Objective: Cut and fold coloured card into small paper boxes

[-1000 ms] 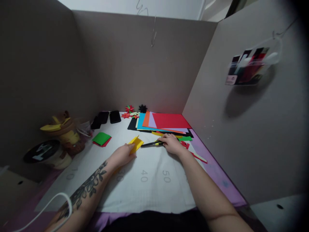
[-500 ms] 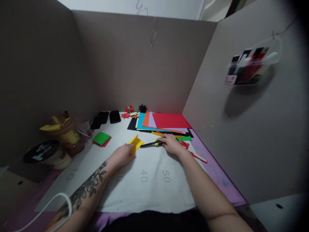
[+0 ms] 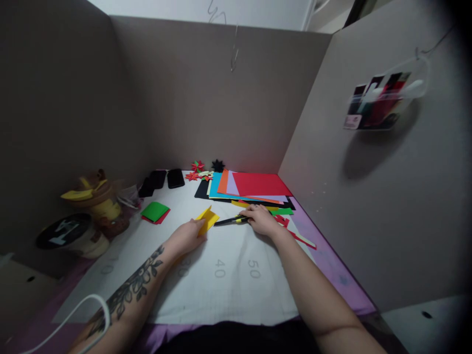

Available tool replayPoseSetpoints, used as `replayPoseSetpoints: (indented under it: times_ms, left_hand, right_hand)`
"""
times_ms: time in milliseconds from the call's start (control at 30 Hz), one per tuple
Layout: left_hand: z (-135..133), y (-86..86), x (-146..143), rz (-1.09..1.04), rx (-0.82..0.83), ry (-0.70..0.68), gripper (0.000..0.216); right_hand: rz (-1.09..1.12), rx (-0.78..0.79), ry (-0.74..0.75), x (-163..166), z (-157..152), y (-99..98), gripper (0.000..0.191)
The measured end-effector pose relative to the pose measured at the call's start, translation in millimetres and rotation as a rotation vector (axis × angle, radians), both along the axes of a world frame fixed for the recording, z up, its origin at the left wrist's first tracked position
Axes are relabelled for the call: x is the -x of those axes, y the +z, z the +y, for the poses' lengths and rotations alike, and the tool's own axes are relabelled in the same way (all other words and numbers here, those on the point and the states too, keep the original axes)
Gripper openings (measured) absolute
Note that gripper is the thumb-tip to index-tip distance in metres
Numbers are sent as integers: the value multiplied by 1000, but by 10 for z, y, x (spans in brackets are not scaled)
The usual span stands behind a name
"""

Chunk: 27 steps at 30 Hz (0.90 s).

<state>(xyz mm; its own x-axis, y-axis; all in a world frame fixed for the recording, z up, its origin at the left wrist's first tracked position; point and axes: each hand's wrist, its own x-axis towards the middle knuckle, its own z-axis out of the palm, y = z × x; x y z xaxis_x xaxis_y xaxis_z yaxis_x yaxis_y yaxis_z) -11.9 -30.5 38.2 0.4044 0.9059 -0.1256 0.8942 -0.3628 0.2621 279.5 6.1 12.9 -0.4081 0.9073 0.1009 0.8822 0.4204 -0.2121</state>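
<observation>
My left hand (image 3: 187, 236) pinches a folded yellow paper (image 3: 207, 219) and holds it just above the white cutting mat (image 3: 221, 280). My right hand (image 3: 262, 220) rests on the mat with its fingers closed round the end of a black and yellow cutter (image 3: 231, 220), which lies flat pointing left toward the yellow paper. A fanned stack of coloured sheets (image 3: 250, 187), red on top, lies just behind my right hand.
Green and red paper squares (image 3: 155, 212) lie left of centre. Folded paper stars (image 3: 201, 170) and black phones (image 3: 167, 178) sit at the back. A jar and a yellow figure (image 3: 92, 206) stand at the left. Red paper strips (image 3: 297, 236) lie at the right. Grey partition walls enclose the desk.
</observation>
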Motion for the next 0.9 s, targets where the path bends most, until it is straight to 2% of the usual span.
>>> replayPoseSetpoints:
  times_ms: [367,900]
  left_hand:
    - [7,-25,8,20,-7,0,47]
    - [3,-13,3,13,0,2,46]
  right_hand:
    - [0,6,0,6,-32,54,43]
    - [7,-28,-3,23,5,-6,43]
